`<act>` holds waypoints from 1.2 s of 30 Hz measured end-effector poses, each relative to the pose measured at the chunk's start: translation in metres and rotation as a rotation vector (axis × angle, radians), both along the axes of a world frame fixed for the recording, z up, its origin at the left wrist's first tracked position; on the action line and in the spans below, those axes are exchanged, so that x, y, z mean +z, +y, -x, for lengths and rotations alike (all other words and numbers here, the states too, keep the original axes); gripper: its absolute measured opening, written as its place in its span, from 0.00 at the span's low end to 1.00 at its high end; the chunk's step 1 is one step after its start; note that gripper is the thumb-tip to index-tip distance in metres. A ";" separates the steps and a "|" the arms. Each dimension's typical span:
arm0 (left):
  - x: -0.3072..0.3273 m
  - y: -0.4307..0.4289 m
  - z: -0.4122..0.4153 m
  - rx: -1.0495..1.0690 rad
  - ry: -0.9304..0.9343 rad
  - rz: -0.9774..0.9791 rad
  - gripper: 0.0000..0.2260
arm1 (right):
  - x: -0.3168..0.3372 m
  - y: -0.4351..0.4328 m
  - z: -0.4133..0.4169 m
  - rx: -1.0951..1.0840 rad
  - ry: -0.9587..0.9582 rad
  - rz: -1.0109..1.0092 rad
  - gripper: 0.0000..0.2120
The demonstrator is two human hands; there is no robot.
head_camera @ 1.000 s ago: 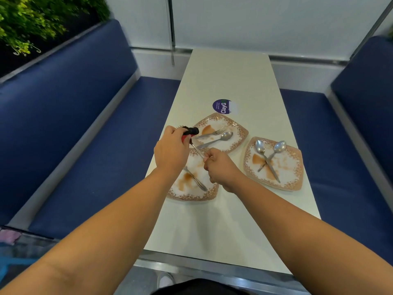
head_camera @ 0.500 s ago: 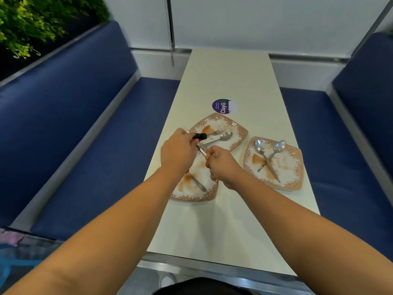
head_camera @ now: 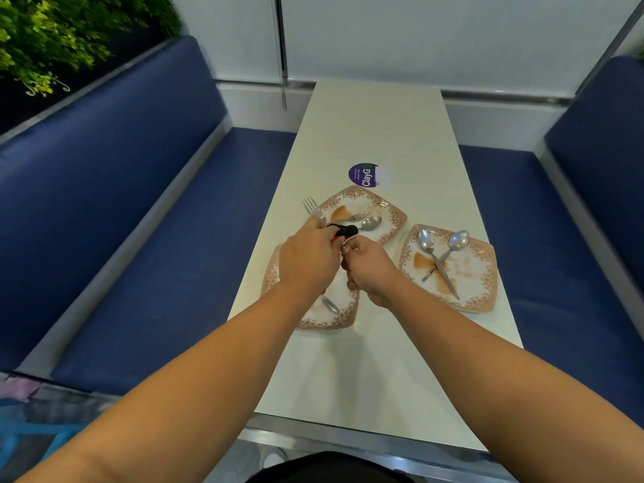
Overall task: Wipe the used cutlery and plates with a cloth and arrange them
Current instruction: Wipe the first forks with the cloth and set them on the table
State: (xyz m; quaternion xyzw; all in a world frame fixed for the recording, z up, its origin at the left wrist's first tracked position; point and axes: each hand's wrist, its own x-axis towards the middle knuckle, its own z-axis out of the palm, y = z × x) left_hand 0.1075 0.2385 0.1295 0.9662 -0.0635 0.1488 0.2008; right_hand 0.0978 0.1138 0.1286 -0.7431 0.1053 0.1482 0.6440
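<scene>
The fork (head_camera: 312,208) now sticks out tines-first beyond the left hand (head_camera: 306,263), with the right hand (head_camera: 369,270) drawn closer.

Your view comes from the camera on your head, facing forward and tilted down along the table (head_camera: 376,134), from its near end towards the wall (head_camera: 435,36) at the far end. It sits close: your forearms enter from the bottom corners, and your left hand (head_camera: 306,263) and right hand (head_camera: 369,270) meet mid-frame at arm's reach. The wide lens also takes in the left bench (head_camera: 146,238), the right bench (head_camera: 557,238) and a plant (head_camera: 52,36) top left.
</scene>
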 end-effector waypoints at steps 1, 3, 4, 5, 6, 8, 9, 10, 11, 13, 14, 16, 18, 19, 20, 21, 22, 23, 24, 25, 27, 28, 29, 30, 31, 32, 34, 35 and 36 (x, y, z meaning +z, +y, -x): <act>-0.001 -0.002 0.002 -0.015 -0.003 -0.009 0.13 | 0.002 0.000 0.000 0.005 -0.006 0.001 0.11; -0.001 0.000 -0.002 0.000 -0.009 -0.018 0.13 | 0.003 -0.002 0.001 0.013 -0.013 0.010 0.11; 0.000 0.004 -0.006 0.024 -0.010 -0.023 0.13 | 0.003 -0.004 0.003 0.020 -0.016 0.015 0.11; 0.003 0.010 -0.011 0.053 -0.012 -0.029 0.13 | 0.002 -0.005 0.005 0.033 -0.023 0.021 0.11; 0.006 0.015 -0.016 0.080 -0.010 -0.036 0.13 | 0.002 -0.006 0.007 0.048 -0.034 0.026 0.10; 0.009 0.027 -0.025 0.110 -0.010 -0.058 0.12 | 0.001 -0.005 0.009 0.067 -0.054 0.023 0.09; 0.010 0.032 -0.028 0.120 -0.028 -0.065 0.12 | 0.002 -0.004 0.009 0.070 -0.061 0.013 0.09; 0.011 0.035 -0.030 0.138 -0.060 -0.050 0.12 | 0.004 -0.003 0.009 0.073 -0.065 -0.001 0.10; 0.014 0.036 -0.032 0.171 -0.098 0.007 0.12 | 0.005 -0.003 0.009 0.075 -0.067 -0.016 0.10; 0.024 0.036 -0.034 0.284 -0.132 0.253 0.13 | 0.006 -0.002 0.011 0.074 -0.060 -0.042 0.10; 0.029 0.036 -0.037 0.347 -0.102 0.410 0.14 | 0.007 -0.002 0.013 0.067 -0.054 -0.062 0.09; 0.035 0.038 -0.045 0.425 0.008 0.717 0.15 | 0.007 -0.001 0.015 0.038 -0.043 -0.112 0.09; 0.038 0.039 -0.047 0.419 0.156 1.002 0.16 | 0.009 0.001 0.014 0.007 -0.033 -0.153 0.08; 0.040 0.037 -0.044 0.398 0.265 1.115 0.16 | 0.010 0.003 0.013 -0.003 -0.025 -0.172 0.07; 0.043 0.033 -0.039 0.361 0.391 1.190 0.15 | 0.010 0.005 0.011 -0.006 -0.017 -0.188 0.08; 0.044 0.028 -0.034 0.309 0.496 1.237 0.14 | 0.011 0.007 0.010 -0.002 -0.010 -0.203 0.08; 0.045 0.025 -0.031 0.255 0.558 1.275 0.13 | 0.012 0.010 0.010 0.008 -0.008 -0.220 0.07; 0.045 0.022 -0.030 0.211 0.583 1.311 0.13 | 0.012 0.013 0.010 0.019 -0.013 -0.241 0.07; 0.044 0.021 -0.029 0.181 0.589 1.340 0.12 | 0.014 0.015 0.010 0.029 -0.024 -0.260 0.08; 0.042 0.019 -0.027 0.158 0.594 1.347 0.11 | 0.016 0.016 0.009 0.029 -0.033 -0.272 0.09; 0.036 0.015 -0.025 0.113 0.613 1.318 0.07 | 0.018 0.017 0.005 0.013 -0.059 -0.247 0.13; 0.033 0.013 -0.024 0.105 0.618 1.297 0.05 | 0.018 0.016 0.003 0.008 -0.075 -0.210 0.15; 0.032 0.011 -0.022 0.112 0.611 1.274 0.04 | 0.017 0.016 0.002 0.009 -0.088 -0.176 0.16; 0.033 0.009 -0.022 0.128 0.595 1.255 0.04 | 0.015 0.016 0.001 0.014 -0.096 -0.158 0.16; 0.034 0.009 -0.022 0.148 0.579 1.238 0.04 | 0.014 0.015 0.001 0.021 -0.095 -0.157 0.15; 0.036 0.009 -0.024 0.171 0.573 1.224 0.05 | 0.012 0.015 0.002 0.030 -0.088 -0.162 0.15; 0.038 0.012 -0.027 0.203 0.578 1.222 0.09 | 0.011 0.014 0.003 0.046 -0.074 -0.157 0.14; 0.039 0.012 -0.027 0.206 0.579 1.231 0.10 | 0.013 0.013 0.004 0.056 -0.076 -0.155 0.14; 0.040 0.012 -0.027 0.205 0.582 1.236 0.10 | 0.015 0.012 0.005 0.069 -0.080 -0.157 0.13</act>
